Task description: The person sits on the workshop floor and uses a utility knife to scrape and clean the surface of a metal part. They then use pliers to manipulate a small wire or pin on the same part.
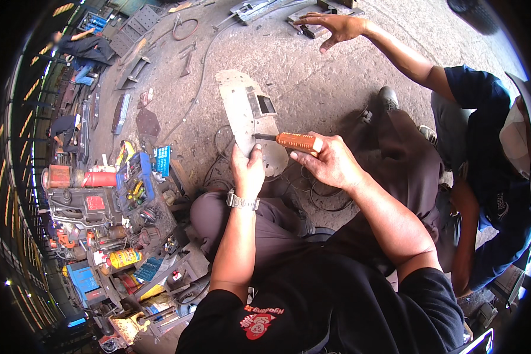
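In the head view, the left hand (249, 170) is clamping its thumb and fingers on the near end of a pale, flat metal plate (236, 103), which is extending forward over the rough grey concrete floor (312, 88). The right hand (334, 162) is wrapping its fingers around an orange-brown-handled tool (298, 142), whose dark shaft is reaching over the plate.

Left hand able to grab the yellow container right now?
Probably not without letting go: the left hand is gripping the metal plate. The yellow container lies off on that same side, apparently uncovered.
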